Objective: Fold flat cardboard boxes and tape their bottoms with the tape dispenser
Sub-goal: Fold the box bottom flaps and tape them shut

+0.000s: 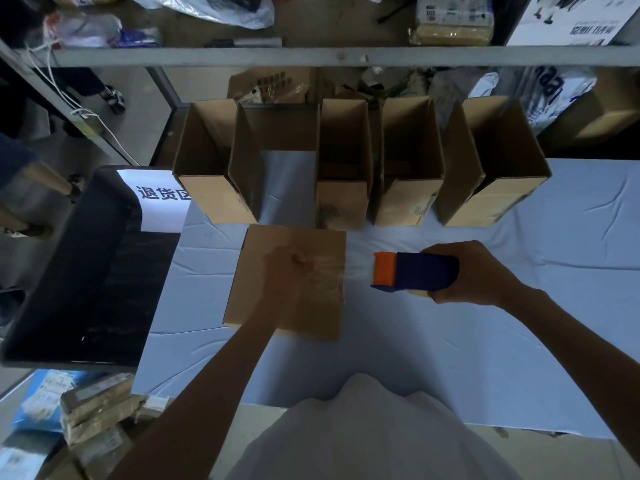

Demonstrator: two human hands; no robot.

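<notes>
2 hands were at the bench's [467, 341] middle. The left hand [282, 271], blurred, had its fingers curled into a fist and pressed on the closed cardboard box [322, 306]. The right hand [485, 275] had its fingers wrapped round the blue-and-orange tape dispenser [415, 271], just beside the box's right edge. 4 open boxes [346, 202] stood along the far edge, insides shadowed.

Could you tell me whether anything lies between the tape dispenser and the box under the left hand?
Nothing visible does. Only bare cloth separates the tape dispenser in the right hand from the right edge of the box; the left hand rests on the box top, short of that edge.
</notes>
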